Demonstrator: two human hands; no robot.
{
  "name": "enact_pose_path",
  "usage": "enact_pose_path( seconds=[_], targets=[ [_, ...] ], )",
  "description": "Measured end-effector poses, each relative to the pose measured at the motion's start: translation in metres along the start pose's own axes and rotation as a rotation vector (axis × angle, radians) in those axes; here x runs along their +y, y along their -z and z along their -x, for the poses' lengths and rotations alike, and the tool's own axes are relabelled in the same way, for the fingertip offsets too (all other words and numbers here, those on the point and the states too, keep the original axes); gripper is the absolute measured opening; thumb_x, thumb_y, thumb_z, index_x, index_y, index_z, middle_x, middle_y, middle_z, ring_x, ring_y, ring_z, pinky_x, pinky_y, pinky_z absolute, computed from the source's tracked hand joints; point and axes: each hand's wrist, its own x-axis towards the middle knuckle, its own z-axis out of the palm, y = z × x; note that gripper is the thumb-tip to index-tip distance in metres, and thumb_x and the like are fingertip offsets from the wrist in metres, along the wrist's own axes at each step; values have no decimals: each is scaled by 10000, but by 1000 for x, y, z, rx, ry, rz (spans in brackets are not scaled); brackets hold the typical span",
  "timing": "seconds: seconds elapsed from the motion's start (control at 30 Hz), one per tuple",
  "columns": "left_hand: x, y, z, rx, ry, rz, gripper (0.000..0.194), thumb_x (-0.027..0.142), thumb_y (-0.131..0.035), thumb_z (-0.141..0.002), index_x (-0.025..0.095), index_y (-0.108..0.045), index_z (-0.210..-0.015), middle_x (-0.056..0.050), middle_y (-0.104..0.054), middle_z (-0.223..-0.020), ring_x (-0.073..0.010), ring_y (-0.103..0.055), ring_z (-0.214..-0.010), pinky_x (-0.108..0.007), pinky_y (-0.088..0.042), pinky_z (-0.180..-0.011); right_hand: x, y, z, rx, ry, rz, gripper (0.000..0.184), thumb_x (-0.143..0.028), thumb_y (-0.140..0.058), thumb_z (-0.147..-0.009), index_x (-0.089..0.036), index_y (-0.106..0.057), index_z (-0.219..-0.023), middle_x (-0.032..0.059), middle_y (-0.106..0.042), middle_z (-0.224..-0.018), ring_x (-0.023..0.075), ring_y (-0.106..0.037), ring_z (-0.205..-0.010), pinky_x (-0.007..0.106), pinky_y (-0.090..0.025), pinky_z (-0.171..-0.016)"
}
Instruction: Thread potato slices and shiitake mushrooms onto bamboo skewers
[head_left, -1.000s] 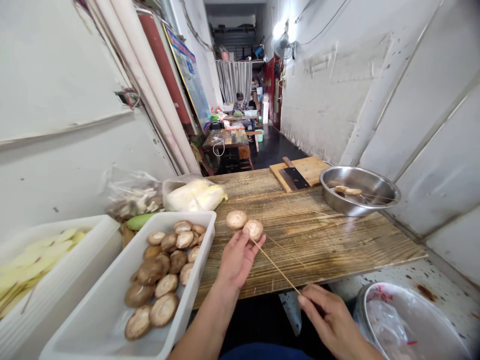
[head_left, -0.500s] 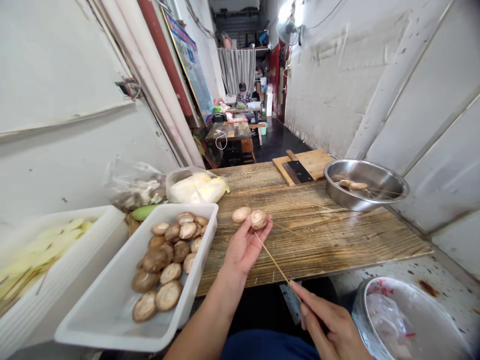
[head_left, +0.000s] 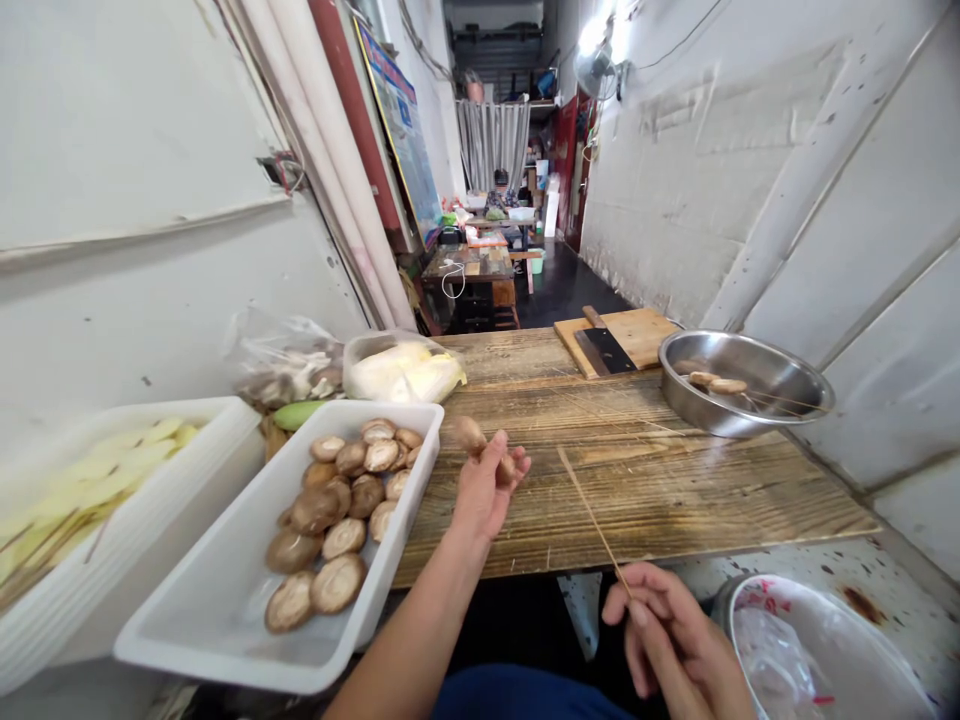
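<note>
My left hand (head_left: 484,490) is closed on brown shiitake mushrooms (head_left: 471,437), two of them, over the wooden table near the white tub's right edge. One cap sticks out past the fingers and is a little blurred; the other is partly hidden in the grip. At the table's front edge, my right hand (head_left: 667,630) pinches the near end of a thin bamboo skewer (head_left: 596,522). The skewer points up and to the left, its far end apart from the mushrooms. More shiitake mushrooms (head_left: 344,538) lie in a white plastic tub (head_left: 225,655) left of my left hand.
A steel bowl (head_left: 697,405) with skewered mushrooms stands at the right. Behind are a cutting board (head_left: 645,335) with a cleaver (head_left: 604,350) and bagged cabbage (head_left: 409,372). Left is a tub of yellow slices (head_left: 142,465); a lined bucket (head_left: 847,650) stands lower right.
The skewer's tip has moved away from the mushrooms, and my right hand has shifted slightly right. My left hand has turned, so the mushrooms now show edge-on. The view has shifted slightly.
</note>
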Motion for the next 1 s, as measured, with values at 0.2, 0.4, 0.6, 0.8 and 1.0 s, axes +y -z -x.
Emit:
enact_pose_path(
  seconds=[0.2, 0.4, 0.6, 0.8, 1.0],
  targets=[
    [1, 5, -4, 18, -116, -230, 471, 479, -808, -517, 126, -559, -704, 36, -552, -580, -64, -481, -499, -206, -375, -479, 7, -2, -2, -128, -139, 51, 396, -434, -348, -961, -243, -453, -1291, -17, -557, -686, 44, -408, -352, 151, -309, -332],
    [9, -3, 3, -133, 20, -112, 365, 339, -812, -588, 131, -601, -801, -7, -635, -767, -86, -571, -688, -198, -426, -611, 21, -8, 4, -39, -156, 86, 405, -437, -378, -940, -171, -595, -1154, -36, -485, -537, 81, -439, -393, 175, -335, -376],
    [14, -11, 12, -218, 50, -63, 188, 177, -731, -704, 105, -640, -852, -34, -660, -823, -84, -588, -707, -183, -466, -637, 17, -11, 3, 98, -47, 110, 265, -401, -484, -898, -186, -639, -890, -8, -543, -596, 100, -497, -508, 183, -400, -476],
    [14, -16, 12, -118, 229, 42, 99, 181, -573, -839, 105, -616, -886, -88, -671, -883, -120, -623, -695, -207, -505, -556, 11, -16, 5, 63, -82, 90, 359, -410, -405, -941, -168, -636, -1072, -46, -484, -452, 82, -427, -369, 162, -338, -365],
    [12, -20, 14, -136, 234, 74, 100, 149, -522, -868, 89, -601, -869, -117, -674, -911, -181, -657, -870, -329, -563, -783, 8, -8, 0, 95, 74, 240, 357, -308, -480, -915, -218, -615, -1233, -17, -631, -596, 93, -556, -464, 154, -486, -502]
  ],
)
